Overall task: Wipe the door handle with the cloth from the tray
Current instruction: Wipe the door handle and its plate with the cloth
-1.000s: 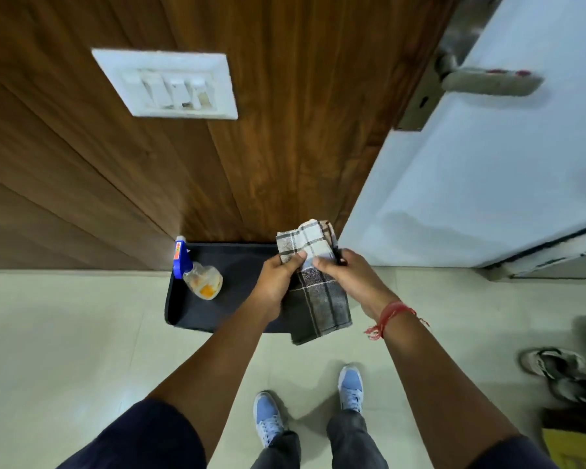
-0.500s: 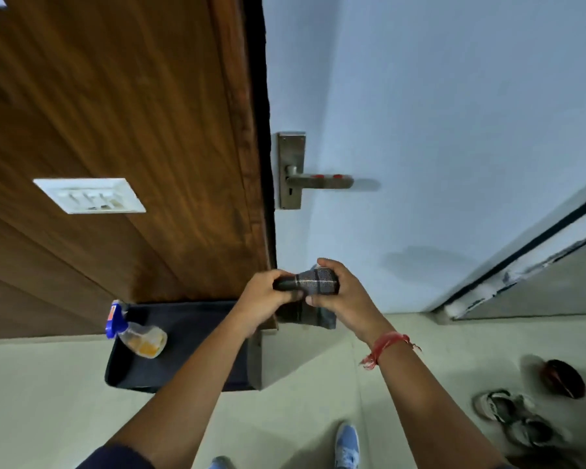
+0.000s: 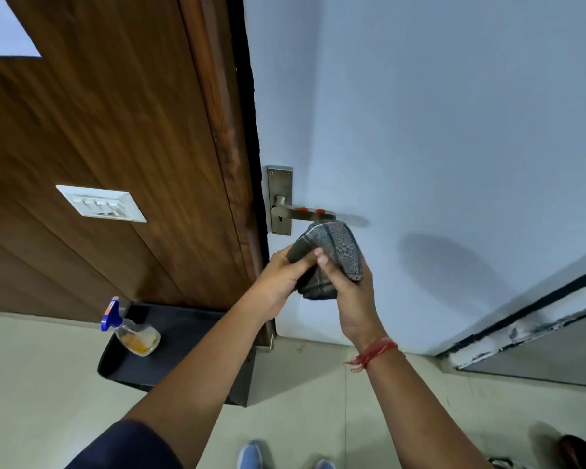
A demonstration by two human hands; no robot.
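Pale blue door (image 3: 437, 130) fills the view; both hands, left hand (image 3: 278, 282) and right hand (image 3: 349, 296), clutch the bunched cloth (image 3: 332, 255) with curled fingers just beneath the door handle (image 3: 305, 214), well above the tray (image 3: 183, 336).

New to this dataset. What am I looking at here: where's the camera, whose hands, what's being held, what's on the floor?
There is no robot: a person wears one wide-angle camera on the head, looking forward and down, so you see their own arms. The left hand and right hand together grip a bunched grey checked cloth, raised just below the metal door handle on the pale door; whether it touches the lever is unclear. On the tiled floor, against the wooden panel, sits a black tray holding a spray bottle with a blue nozzle and orange liquid. A white switch plate is on the panel. The person's blue shoes show at the bottom.
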